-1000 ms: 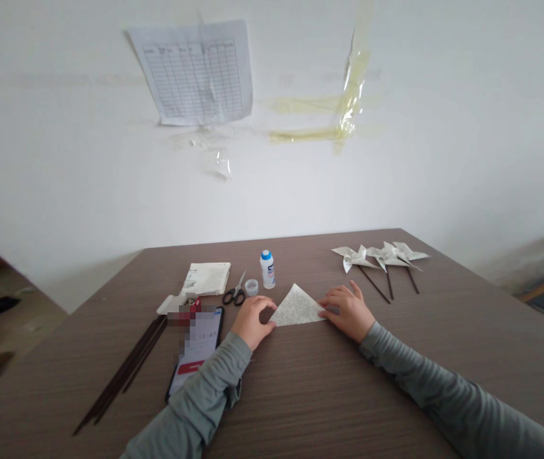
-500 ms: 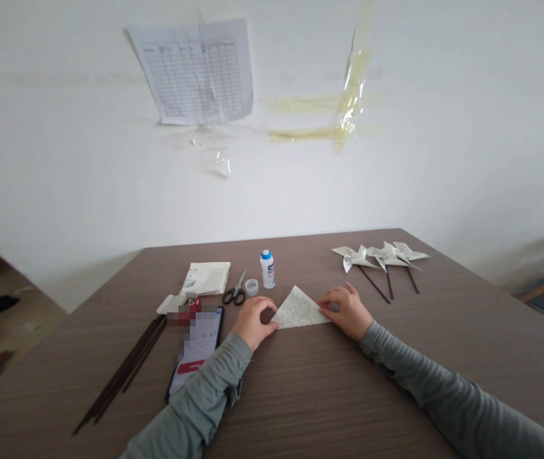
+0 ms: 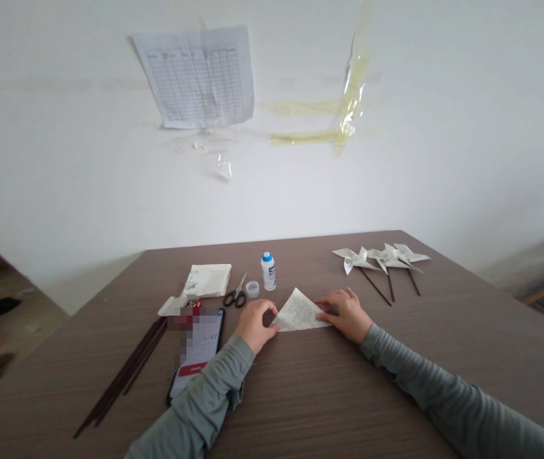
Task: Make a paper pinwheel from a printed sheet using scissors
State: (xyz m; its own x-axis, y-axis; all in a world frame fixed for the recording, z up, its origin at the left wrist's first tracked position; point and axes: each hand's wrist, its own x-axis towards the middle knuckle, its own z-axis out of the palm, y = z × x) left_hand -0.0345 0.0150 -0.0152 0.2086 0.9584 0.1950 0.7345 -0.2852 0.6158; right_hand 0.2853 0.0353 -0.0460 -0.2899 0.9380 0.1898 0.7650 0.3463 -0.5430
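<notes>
A printed paper (image 3: 299, 311), folded into a triangle with its point away from me, lies at the middle of the table. My left hand (image 3: 255, 324) pinches its left corner between thumb and fingers. At the right corner, my right hand (image 3: 347, 313) closes its thumb and fingertips on the paper. Just beyond my left hand are black-handled scissors (image 3: 235, 297) and a small clear round cup (image 3: 252, 289). A white glue-like bottle with a blue cap (image 3: 268, 271) stands upright behind the paper.
Three paper pinwheels on dark sticks (image 3: 381, 258) lie at the back right of the table (image 3: 310, 395). To the left are a stack of paper squares (image 3: 208, 280), a phone (image 3: 199, 357) partly under my left forearm, several dark sticks (image 3: 121, 376) and a small red item, partly blurred.
The whole view has shifted slightly downward in the picture. My right fingers reach a little further in over the paper's right corner; the left hand keeps its hold.
</notes>
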